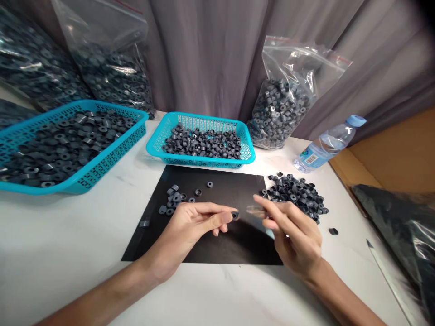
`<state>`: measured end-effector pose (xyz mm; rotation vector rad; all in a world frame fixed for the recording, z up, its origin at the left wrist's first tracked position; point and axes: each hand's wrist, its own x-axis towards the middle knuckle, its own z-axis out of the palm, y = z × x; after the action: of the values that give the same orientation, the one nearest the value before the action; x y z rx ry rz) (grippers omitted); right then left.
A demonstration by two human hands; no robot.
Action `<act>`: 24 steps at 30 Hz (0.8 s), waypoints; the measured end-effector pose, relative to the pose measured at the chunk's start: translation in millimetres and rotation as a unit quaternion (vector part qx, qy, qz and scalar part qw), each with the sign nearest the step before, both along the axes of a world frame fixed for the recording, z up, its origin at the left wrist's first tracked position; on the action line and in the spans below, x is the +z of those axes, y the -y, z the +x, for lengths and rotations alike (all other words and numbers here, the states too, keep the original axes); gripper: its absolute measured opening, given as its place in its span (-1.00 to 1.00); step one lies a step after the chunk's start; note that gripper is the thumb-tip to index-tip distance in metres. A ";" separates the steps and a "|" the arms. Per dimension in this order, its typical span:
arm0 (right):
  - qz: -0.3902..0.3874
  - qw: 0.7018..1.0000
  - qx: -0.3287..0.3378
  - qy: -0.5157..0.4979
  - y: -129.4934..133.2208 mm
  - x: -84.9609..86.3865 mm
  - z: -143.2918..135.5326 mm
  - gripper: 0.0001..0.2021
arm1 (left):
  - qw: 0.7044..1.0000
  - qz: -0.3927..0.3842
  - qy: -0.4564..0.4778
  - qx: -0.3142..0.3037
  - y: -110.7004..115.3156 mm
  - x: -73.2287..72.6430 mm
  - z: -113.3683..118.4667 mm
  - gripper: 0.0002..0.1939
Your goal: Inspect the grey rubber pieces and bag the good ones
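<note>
My left hand (200, 222) pinches a small dark grey ring-shaped plastic part (234, 215) between thumb and forefinger, above a black mat (220, 246). To its right, my right hand (295, 231) is closed round a thin see-through object (255, 211), blurred by motion, so its kind cannot be told. Its tip points at the ring, with a small gap between them. Behind my left hand lies a small group of similar grey rings (175, 198) on the mat. A larger heap of dark rings (295, 194) sits behind my right hand, partly over the mat's right edge.
Two blue plastic baskets (204, 161) (112, 154) hold many grey rings. Clear zip bags of rings (282, 108) (112, 72) stand against the grey curtain (204, 54). A water bottle (328, 145) is at the right. A white pencil-like stick (387, 276) lies near the right edge.
</note>
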<state>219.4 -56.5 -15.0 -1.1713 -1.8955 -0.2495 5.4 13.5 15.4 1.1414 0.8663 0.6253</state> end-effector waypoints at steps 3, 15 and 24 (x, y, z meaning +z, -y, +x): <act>-0.059 0.991 -0.029 -0.116 -0.3 0.6 -4.1 -0.66 | 1.000 0.001 -0.013 0.000 -0.5 -2.2 -0.4 -0.81; -0.248 0.893 0.079 -0.366 1.9 6.5 -44.6 -0.89 | 0.998 0.027 -0.032 -0.036 0.3 -8.7 2.8 -0.81; -0.293 0.849 0.011 -0.440 -2.4 17.0 -22.2 -0.78 | 0.998 0.028 -0.047 -0.008 -2.8 -14.7 4.4 -0.76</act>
<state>197.2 -54.1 2.0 -1.3220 -1.1505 0.8221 9.8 16.2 0.8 1.2347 0.9232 0.5899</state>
